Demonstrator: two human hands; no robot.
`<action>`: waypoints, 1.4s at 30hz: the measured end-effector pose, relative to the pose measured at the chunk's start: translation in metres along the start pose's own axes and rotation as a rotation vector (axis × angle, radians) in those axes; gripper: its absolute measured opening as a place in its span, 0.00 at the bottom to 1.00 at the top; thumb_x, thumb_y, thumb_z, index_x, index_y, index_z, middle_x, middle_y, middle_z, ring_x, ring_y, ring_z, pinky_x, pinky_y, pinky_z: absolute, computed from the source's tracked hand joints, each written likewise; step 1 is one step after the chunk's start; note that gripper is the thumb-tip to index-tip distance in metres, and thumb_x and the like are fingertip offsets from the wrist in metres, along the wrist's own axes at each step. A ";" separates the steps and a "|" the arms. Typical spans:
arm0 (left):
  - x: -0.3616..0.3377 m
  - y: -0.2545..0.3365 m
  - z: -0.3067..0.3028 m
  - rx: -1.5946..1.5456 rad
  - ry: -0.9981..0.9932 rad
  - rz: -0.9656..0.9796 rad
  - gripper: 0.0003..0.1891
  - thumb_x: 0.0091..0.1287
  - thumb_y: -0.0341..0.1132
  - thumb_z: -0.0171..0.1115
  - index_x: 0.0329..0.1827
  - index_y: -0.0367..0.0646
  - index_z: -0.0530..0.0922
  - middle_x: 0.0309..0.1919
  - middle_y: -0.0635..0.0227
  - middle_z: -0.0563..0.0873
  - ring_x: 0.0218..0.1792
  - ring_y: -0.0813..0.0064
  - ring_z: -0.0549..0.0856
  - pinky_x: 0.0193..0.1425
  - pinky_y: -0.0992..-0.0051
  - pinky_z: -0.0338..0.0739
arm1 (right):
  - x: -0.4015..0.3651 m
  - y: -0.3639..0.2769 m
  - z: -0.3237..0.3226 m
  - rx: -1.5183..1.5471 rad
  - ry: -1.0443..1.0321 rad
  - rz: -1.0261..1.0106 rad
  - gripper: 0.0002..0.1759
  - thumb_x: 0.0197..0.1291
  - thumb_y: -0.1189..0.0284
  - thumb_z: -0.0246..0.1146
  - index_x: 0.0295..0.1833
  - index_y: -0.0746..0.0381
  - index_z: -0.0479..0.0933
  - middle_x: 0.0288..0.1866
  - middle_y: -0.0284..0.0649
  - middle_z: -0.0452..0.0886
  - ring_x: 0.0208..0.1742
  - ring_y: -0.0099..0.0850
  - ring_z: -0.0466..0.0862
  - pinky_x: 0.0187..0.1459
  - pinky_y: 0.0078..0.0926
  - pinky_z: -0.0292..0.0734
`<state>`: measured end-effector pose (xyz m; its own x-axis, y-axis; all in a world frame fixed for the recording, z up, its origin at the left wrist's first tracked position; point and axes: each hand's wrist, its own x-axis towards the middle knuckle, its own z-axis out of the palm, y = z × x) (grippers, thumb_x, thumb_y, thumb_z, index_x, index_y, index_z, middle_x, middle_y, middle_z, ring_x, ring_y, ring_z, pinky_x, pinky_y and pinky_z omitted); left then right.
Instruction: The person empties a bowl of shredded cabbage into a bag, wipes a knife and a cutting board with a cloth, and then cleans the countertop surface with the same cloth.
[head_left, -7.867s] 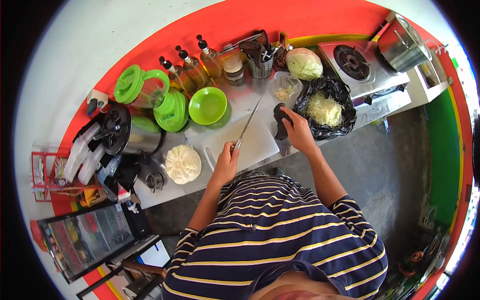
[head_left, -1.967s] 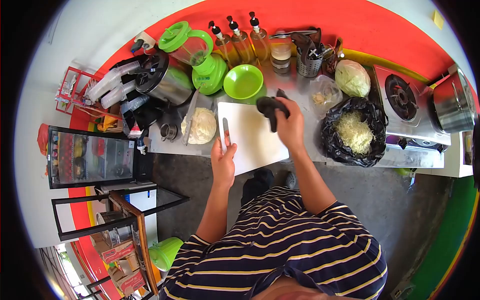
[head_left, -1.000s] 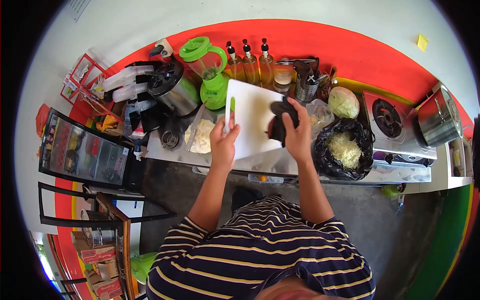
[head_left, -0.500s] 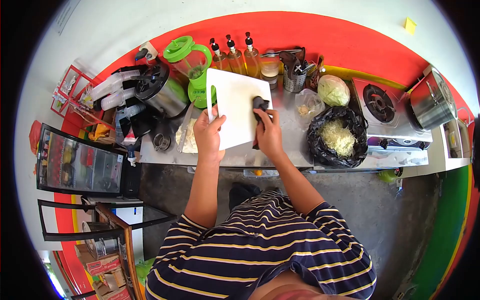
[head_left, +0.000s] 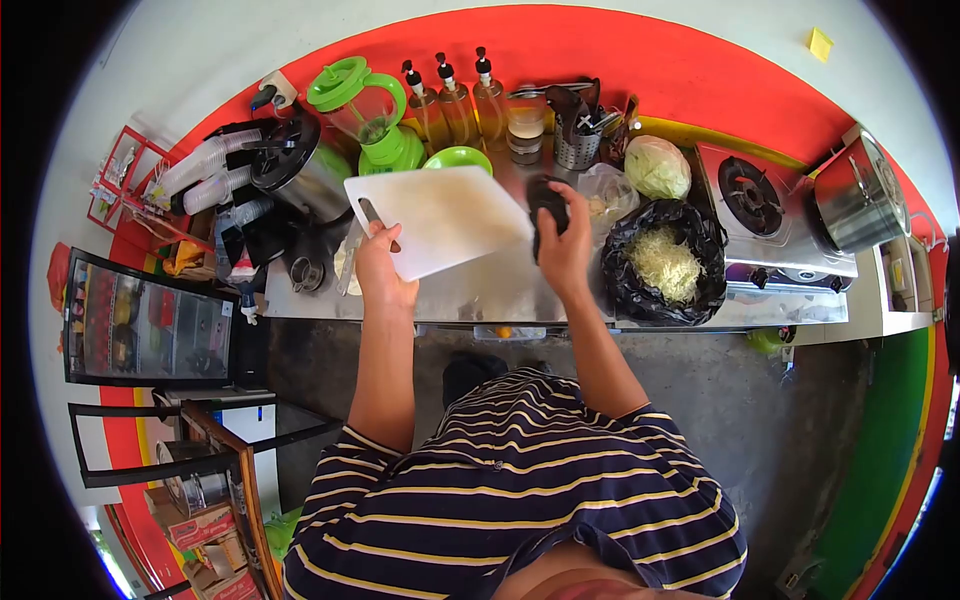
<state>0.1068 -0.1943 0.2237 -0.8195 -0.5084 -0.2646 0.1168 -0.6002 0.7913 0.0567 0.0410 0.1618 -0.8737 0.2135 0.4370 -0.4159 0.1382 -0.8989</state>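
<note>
My left hand (head_left: 383, 268) grips a white cutting board (head_left: 445, 215) by its lower left edge, near the handle slot. The board is tilted above the metal counter and has a faint brownish stain. My right hand (head_left: 563, 240) is closed on a dark cloth (head_left: 546, 205) just off the board's right edge. A knife (head_left: 347, 268) lies left of my left hand, partly hidden. Right of my right hand are a clear plastic bag (head_left: 606, 193) and a black bag (head_left: 620, 272) holding shredded cabbage (head_left: 662, 265).
Behind the board stand a green blender (head_left: 385, 140), a green bowl (head_left: 460, 157), pump bottles (head_left: 456, 110) and a utensil holder (head_left: 577, 148). A cabbage (head_left: 657, 168), a gas stove (head_left: 750, 200) and a steel pot (head_left: 862, 205) are to the right.
The board has turned flatter and moved left with my left hand. My right hand and the cloth have moved off the board to the right. The green bowl now shows behind it.
</note>
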 end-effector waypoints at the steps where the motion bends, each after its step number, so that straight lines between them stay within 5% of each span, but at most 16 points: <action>1: 0.007 -0.003 0.002 -0.046 0.000 -0.019 0.09 0.71 0.18 0.55 0.46 0.45 0.74 0.49 0.67 0.81 0.57 0.69 0.83 0.65 0.61 0.79 | 0.002 -0.029 0.005 0.073 -0.061 -0.016 0.22 0.63 0.83 0.65 0.63 0.64 0.77 0.57 0.50 0.79 0.57 0.49 0.81 0.64 0.38 0.75; 5: 0.038 -0.025 -0.009 -0.178 0.032 -0.080 0.10 0.74 0.22 0.52 0.54 0.40 0.76 0.55 0.59 0.84 0.60 0.60 0.83 0.70 0.56 0.81 | -0.027 -0.079 0.041 0.082 -0.248 -0.437 0.24 0.60 0.81 0.70 0.63 0.61 0.78 0.55 0.50 0.79 0.56 0.52 0.81 0.58 0.45 0.80; 6: 0.049 -0.029 -0.020 -0.178 0.026 -0.085 0.10 0.74 0.22 0.52 0.54 0.40 0.76 0.55 0.59 0.84 0.60 0.60 0.83 0.70 0.56 0.81 | -0.045 -0.081 0.050 0.059 -0.344 -0.359 0.25 0.59 0.80 0.71 0.63 0.56 0.81 0.53 0.48 0.79 0.52 0.50 0.83 0.50 0.44 0.84; 8: 0.065 -0.036 -0.045 -0.241 -0.242 -0.364 0.19 0.72 0.18 0.47 0.63 0.45 0.66 0.53 0.60 0.78 0.59 0.59 0.83 0.67 0.54 0.82 | -0.062 -0.071 0.064 -0.130 -0.298 -0.523 0.26 0.56 0.80 0.71 0.62 0.53 0.84 0.52 0.47 0.78 0.48 0.46 0.85 0.43 0.43 0.85; 10: 0.032 -0.028 -0.021 -0.200 -0.202 -0.347 0.18 0.74 0.19 0.45 0.64 0.45 0.64 0.54 0.57 0.78 0.56 0.57 0.84 0.66 0.55 0.84 | -0.065 -0.056 0.059 -0.176 -0.279 -0.576 0.26 0.55 0.80 0.70 0.61 0.53 0.85 0.53 0.47 0.78 0.47 0.47 0.85 0.44 0.43 0.85; 12: 0.012 -0.026 -0.015 -0.154 -0.184 -0.301 0.12 0.78 0.24 0.48 0.60 0.36 0.74 0.60 0.54 0.83 0.61 0.57 0.85 0.69 0.56 0.84 | -0.063 -0.043 0.055 -0.218 -0.262 -0.629 0.26 0.54 0.79 0.70 0.60 0.53 0.86 0.53 0.46 0.78 0.47 0.47 0.85 0.44 0.43 0.85; 16: -0.022 -0.009 -0.007 -0.106 -0.230 -0.359 0.17 0.71 0.16 0.53 0.61 0.36 0.74 0.57 0.58 0.83 0.60 0.62 0.85 0.69 0.62 0.84 | -0.044 -0.018 0.039 -0.257 0.100 -0.489 0.21 0.58 0.84 0.67 0.56 0.55 0.88 0.54 0.52 0.77 0.45 0.50 0.84 0.45 0.41 0.84; 20: -0.028 -0.005 -0.042 -0.081 -0.321 -0.358 0.12 0.68 0.17 0.56 0.50 0.42 0.74 0.55 0.63 0.84 0.60 0.67 0.86 0.68 0.67 0.84 | -0.013 0.010 0.011 -0.291 0.242 -0.321 0.17 0.69 0.84 0.62 0.60 0.61 0.82 0.54 0.56 0.75 0.53 0.53 0.81 0.53 0.43 0.81; 27: -0.073 0.025 -0.030 0.160 -0.336 -0.270 0.14 0.66 0.19 0.56 0.37 0.54 0.68 0.39 0.75 0.80 0.44 0.79 0.85 0.50 0.75 0.84 | 0.024 0.057 -0.043 -0.314 -0.003 -0.084 0.11 0.73 0.81 0.59 0.58 0.65 0.79 0.53 0.55 0.76 0.54 0.54 0.79 0.56 0.41 0.77; 28: -0.074 0.026 -0.033 0.171 -0.352 -0.234 0.14 0.66 0.19 0.57 0.37 0.54 0.67 0.37 0.76 0.79 0.42 0.80 0.84 0.48 0.76 0.83 | 0.026 0.078 -0.047 -0.302 0.054 -0.079 0.11 0.74 0.79 0.59 0.57 0.65 0.80 0.49 0.49 0.81 0.50 0.45 0.82 0.54 0.38 0.77; 31: -0.084 0.024 -0.032 0.262 -0.355 -0.151 0.16 0.65 0.17 0.58 0.34 0.53 0.66 0.33 0.78 0.76 0.37 0.83 0.80 0.43 0.78 0.77 | 0.029 0.088 -0.059 0.323 0.213 0.489 0.10 0.74 0.78 0.59 0.56 0.65 0.81 0.47 0.37 0.84 0.43 0.24 0.81 0.47 0.24 0.78; 32: -0.083 0.021 -0.038 0.257 -0.350 -0.146 0.16 0.65 0.17 0.58 0.34 0.53 0.66 0.33 0.78 0.76 0.37 0.83 0.80 0.43 0.78 0.77 | 0.029 0.088 -0.065 0.424 0.223 0.527 0.10 0.75 0.77 0.59 0.58 0.63 0.80 0.48 0.37 0.84 0.44 0.24 0.83 0.48 0.22 0.79; 36: -0.080 0.005 -0.046 0.423 -0.377 0.122 0.21 0.64 0.14 0.64 0.26 0.49 0.62 0.27 0.79 0.69 0.33 0.85 0.70 0.39 0.78 0.68 | 0.035 0.020 -0.070 0.650 0.160 0.497 0.11 0.78 0.76 0.60 0.62 0.61 0.76 0.53 0.36 0.84 0.49 0.26 0.86 0.50 0.25 0.83; 38: -0.082 0.009 -0.040 0.775 -0.394 0.365 0.21 0.66 0.14 0.65 0.27 0.47 0.63 0.27 0.78 0.66 0.32 0.84 0.68 0.39 0.78 0.67 | 0.036 -0.013 -0.066 0.726 0.120 0.483 0.13 0.78 0.77 0.60 0.64 0.61 0.75 0.55 0.36 0.83 0.51 0.26 0.86 0.50 0.26 0.84; 39: -0.077 0.007 -0.046 0.866 -0.399 0.386 0.19 0.69 0.15 0.64 0.26 0.42 0.64 0.32 0.70 0.80 0.32 0.80 0.73 0.41 0.76 0.71 | 0.036 -0.035 -0.063 0.767 0.035 0.427 0.15 0.78 0.78 0.60 0.66 0.61 0.74 0.56 0.36 0.83 0.51 0.26 0.86 0.51 0.26 0.84; 42: -0.087 0.013 -0.033 0.908 -0.526 0.598 0.21 0.69 0.15 0.63 0.24 0.41 0.61 0.31 0.69 0.76 0.30 0.76 0.66 0.40 0.77 0.67 | 0.032 -0.083 -0.053 0.714 -0.196 0.294 0.20 0.76 0.80 0.61 0.70 0.61 0.72 0.62 0.38 0.80 0.52 0.23 0.84 0.52 0.23 0.82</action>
<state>0.1982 -0.1784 0.2389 -0.9233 -0.1175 0.3656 0.2919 0.4040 0.8669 0.0760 0.0872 0.2518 -0.9736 -0.0380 0.2251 -0.1649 -0.5650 -0.8085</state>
